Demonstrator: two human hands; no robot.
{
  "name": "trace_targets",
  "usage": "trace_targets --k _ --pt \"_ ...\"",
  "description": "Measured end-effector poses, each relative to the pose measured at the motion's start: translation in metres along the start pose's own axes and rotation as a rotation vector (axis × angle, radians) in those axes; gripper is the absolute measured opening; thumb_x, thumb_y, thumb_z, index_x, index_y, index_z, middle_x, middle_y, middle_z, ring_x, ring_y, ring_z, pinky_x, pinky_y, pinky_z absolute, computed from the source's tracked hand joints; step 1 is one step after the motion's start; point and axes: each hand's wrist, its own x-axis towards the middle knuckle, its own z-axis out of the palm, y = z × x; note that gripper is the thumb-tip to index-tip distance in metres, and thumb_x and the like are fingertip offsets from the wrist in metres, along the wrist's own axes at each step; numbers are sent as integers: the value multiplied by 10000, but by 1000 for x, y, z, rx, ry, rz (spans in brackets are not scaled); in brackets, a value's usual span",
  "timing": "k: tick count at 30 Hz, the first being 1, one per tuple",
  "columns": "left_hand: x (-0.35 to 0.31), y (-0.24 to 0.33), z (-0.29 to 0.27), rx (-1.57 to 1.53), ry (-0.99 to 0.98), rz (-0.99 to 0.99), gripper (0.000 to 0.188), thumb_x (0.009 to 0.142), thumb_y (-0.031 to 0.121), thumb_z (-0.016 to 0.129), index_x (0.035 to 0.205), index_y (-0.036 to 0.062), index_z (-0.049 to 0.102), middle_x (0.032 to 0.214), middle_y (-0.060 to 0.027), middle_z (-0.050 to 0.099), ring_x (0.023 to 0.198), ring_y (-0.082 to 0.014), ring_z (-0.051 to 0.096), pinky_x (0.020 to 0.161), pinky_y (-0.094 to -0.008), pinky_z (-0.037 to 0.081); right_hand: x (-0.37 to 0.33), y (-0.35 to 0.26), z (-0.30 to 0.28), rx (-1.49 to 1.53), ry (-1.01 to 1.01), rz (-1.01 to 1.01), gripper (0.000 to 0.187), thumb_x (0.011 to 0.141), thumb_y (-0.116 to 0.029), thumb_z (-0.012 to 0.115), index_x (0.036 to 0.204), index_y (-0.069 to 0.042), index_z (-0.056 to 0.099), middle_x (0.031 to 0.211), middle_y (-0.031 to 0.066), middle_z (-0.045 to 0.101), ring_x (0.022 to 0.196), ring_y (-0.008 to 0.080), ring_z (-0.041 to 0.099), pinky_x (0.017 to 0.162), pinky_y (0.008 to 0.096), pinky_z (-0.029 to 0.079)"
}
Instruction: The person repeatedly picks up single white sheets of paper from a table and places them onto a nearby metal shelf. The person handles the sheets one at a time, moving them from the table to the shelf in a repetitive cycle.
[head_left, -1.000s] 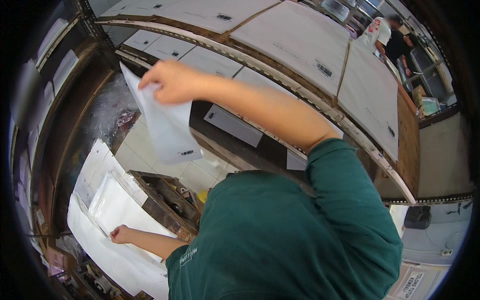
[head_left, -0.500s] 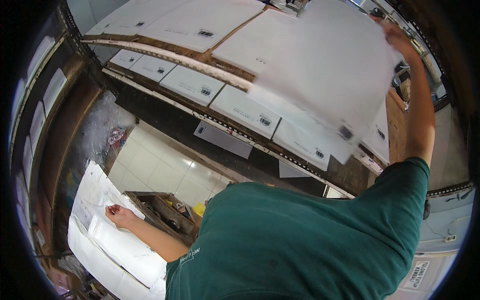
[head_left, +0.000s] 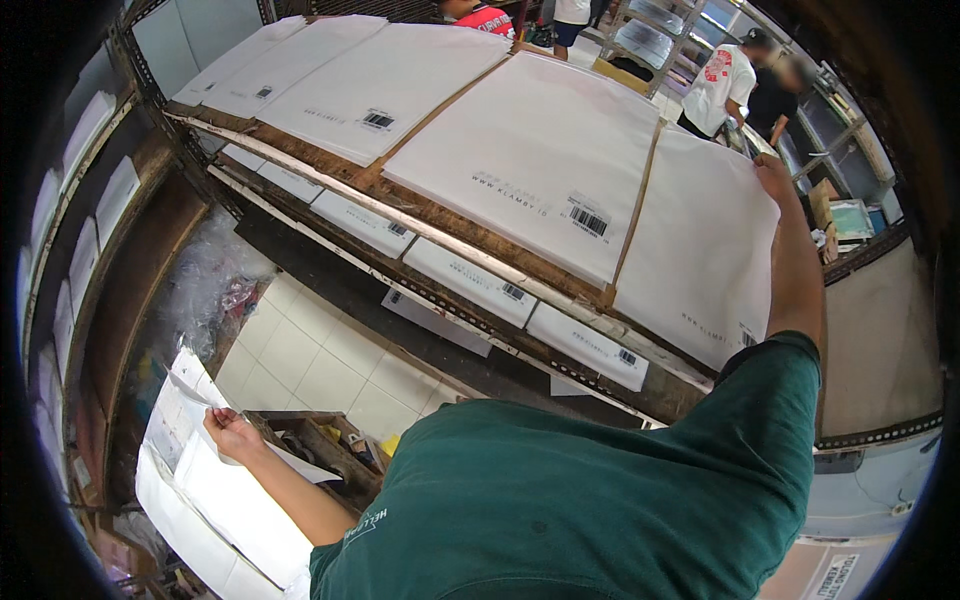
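Note:
At the lower left, my left hand [head_left: 232, 434] is closed, its fingers pinching the edge of a white sheet [head_left: 206, 492] among other sheets. Over on the right, my right arm reaches up the shelf, and my right hand [head_left: 771, 180] grips the far right corner of a white printed sheet [head_left: 697, 235]. That sheet lies on the rightmost stack, and my forearm covers part of its right edge. Beside it rests a wider white stack [head_left: 525, 165] with a barcode and small printing near its front edge.
More white stacks [head_left: 375, 85] lie along the wooden shelf, behind its perforated metal rail [head_left: 420, 215]. A lower shelf holds similar stacks [head_left: 470, 283]. Below my left arm stands a wooden box [head_left: 320, 440] with tools. Clear plastic wrap [head_left: 215, 275] is heaped at the left. People [head_left: 720, 85] work beyond the shelf.
The white sheet in my right hand was raised and blurred over the shelf; now it lies on the right stack. My right hand has come lower. My left hand has barely shifted.

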Motion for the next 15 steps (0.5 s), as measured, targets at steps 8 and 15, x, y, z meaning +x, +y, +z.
trace_targets --k 8,15 --pt "-9 -1 1 -3 -81 -20 87 810 84 591 778 13 552 685 -31 545 624 -106 527 595 -207 471 9 -1 -1 -192 -79 50 256 764 -155 510 999 -78 576 1070 141 570 1047 300 516 876 373 398" --pt "-27 -3 20 -38 -220 -74 84 827 76 567 780 11 543 688 -42 551 638 -113 532 607 -205 473 -37 -145 -31 -121 176 -328 328 764 -173 584 1087 -118 567 1101 107 567 1071 280 508 900 377 393"
